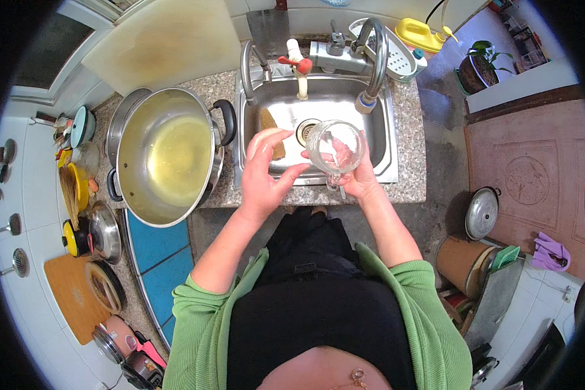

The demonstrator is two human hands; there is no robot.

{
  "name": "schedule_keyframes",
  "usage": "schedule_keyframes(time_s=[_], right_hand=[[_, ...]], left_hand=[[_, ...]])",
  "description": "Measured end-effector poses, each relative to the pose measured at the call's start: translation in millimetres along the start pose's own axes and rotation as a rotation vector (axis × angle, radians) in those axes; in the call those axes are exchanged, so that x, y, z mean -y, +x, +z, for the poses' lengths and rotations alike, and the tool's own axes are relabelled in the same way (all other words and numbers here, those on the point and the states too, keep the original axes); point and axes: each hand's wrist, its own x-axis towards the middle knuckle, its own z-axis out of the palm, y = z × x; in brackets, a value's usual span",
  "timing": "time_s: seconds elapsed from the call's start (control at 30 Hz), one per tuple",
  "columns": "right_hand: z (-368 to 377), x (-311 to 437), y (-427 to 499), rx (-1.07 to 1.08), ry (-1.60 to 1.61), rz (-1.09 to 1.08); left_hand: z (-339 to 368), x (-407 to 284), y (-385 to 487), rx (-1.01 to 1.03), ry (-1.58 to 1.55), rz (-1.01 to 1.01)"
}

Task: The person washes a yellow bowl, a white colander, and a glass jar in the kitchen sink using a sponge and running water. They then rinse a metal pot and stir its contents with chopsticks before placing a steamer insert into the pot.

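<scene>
My right hand (358,178) is closed around a clear glass mug (335,148), which it holds over the near right part of the stainless-steel sink (341,109); fingers show through the glass. To the left of the mug, my left hand (265,173) is raised with thumb and fingers apart and nothing between them. A brown scrubbing pad (268,122) lies in the sink, partly hidden by that hand. Between the hands and beyond them is the drain (308,131). A tap with a red handle (297,65) stands at the sink's far edge.
A large two-handled steel pot (170,156) with yellowish liquid stands left of the sink. A curved metal faucet (382,53) arches over the right side. Behind it are a white draining tray (395,56) and a yellow jug (419,35). A wooden cutting board (66,292) is at left.
</scene>
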Motion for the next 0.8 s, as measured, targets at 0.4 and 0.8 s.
schedule_keyframes(time_s=[0.4,0.8], right_hand=[[6.4,16.5,14.7,-0.390,-0.236,0.318],[-40.5,55.8,19.6,-0.434,-0.583,0.408]], left_hand=[[47.1,62.2,27.4,0.428,-0.741,-0.488],[126.1,86.2,15.8,0.124,-1.343,-0.902]])
